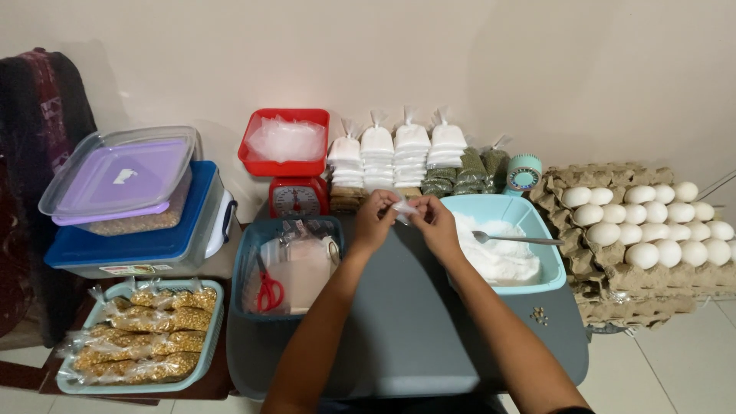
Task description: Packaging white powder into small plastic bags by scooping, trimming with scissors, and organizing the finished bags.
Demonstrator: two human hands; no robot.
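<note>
My left hand [373,221] and my right hand [435,223] meet above the far part of a grey table [406,322]. Together they pinch a small clear plastic bag [403,207] between the fingertips. Just right of my right hand stands a light blue tub [546,270] holding white powder [502,261] with a metal spoon [515,238] lying in it. To the left of my left hand sits a blue basket [244,264] with red scissors [268,293] and plastic bags inside.
Stacks of filled white bags [395,157] line the wall beside a red kitchen scale [292,165]. Egg trays [652,222] stand at the right. At the left are stacked lidded containers [130,207] and a tray of yellow-grain packets [142,337].
</note>
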